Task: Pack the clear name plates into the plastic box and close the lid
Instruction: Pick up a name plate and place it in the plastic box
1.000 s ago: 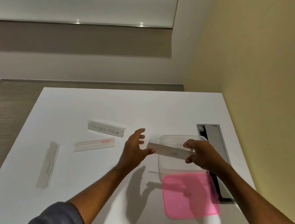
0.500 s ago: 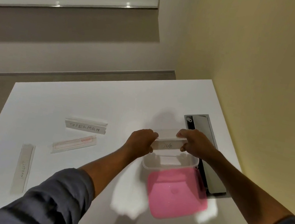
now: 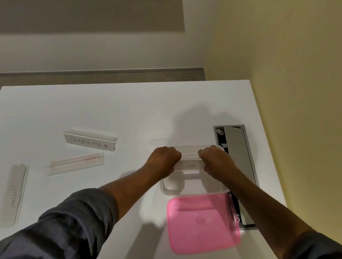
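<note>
A clear name plate marked DOG (image 3: 190, 165) is held over the far half of the clear plastic box (image 3: 178, 187). My left hand (image 3: 163, 159) grips its left end and my right hand (image 3: 216, 162) grips its right end. The box's pink lid (image 3: 202, 223) lies open toward me, hanging from the box's near edge. Three more plates lie on the white table (image 3: 122, 116) to the left: one marked SUPERMAN (image 3: 89, 141), one with a red outline (image 3: 77, 163), and one marked ELEPHANT (image 3: 13, 194) near the left edge.
A grey cable hatch (image 3: 237, 161) is set into the table right behind and beside the box. A yellow wall (image 3: 310, 85) rises along the table's right edge. The floor lies beyond the table's far and left edges.
My left hand closed on the DOG plate's left end. Both hands carried the plate from in front of the box to over its far half. The head camera came closer.
</note>
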